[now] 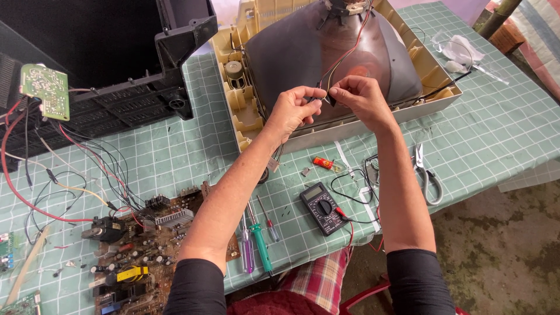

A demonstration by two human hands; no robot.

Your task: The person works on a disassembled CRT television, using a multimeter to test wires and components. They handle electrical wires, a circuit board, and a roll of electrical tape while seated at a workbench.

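Two hands, left hand [293, 108] and right hand [360, 96], pinch thin dark wires [324, 96] at twelve o'clock against the grey glass picture tube [303, 52]; tugging could snap a lead.

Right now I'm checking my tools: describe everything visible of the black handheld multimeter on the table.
The black rectangular multimeter lies flat, face up, on the green checked tablecloth near the table's front edge, turned at an angle. It looks plastic, with a grey display above a round dial. Red and black leads plug into its lower end. Neither hand touches it.
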